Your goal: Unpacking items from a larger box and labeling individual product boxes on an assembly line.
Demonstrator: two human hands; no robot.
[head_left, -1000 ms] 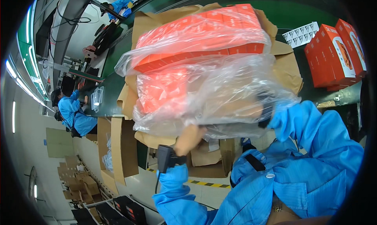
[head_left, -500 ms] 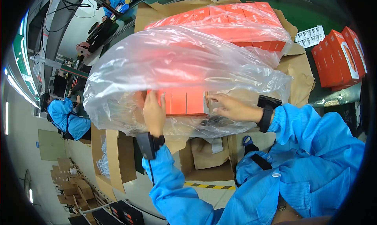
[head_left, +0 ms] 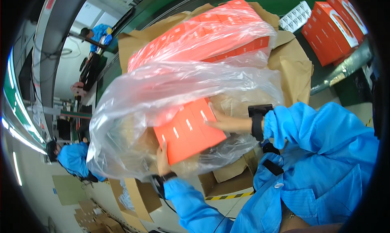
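Note:
Between my two hands is a block of several red boxes [head_left: 189,129], pressed side by side and tilted, its near end out of the clear plastic bag [head_left: 178,82]. My left hand [head_left: 163,159] lies against the block's left end, fingers along its side. At the right end my right hand [head_left: 228,122] grips, thumb on top of the boxes and some fingers hidden behind them. The bag's loose film drapes over the far part of the block. Beyond it, more red boxes [head_left: 199,32] sit in rows under the plastic.
Brown paper [head_left: 290,66] lies under the bag. At the far right stand larger red boxes [head_left: 331,34], beside a white patterned card [head_left: 295,17]. Open cartons [head_left: 142,196] stand below the near edge. Two people in blue work at the left, one a co-worker [head_left: 77,160] nearer.
The block of red boxes has come toward me, farther out of the bag, and turned. My left hand has moved nearer, and my right hand has closed on the boxes. The view has tilted.

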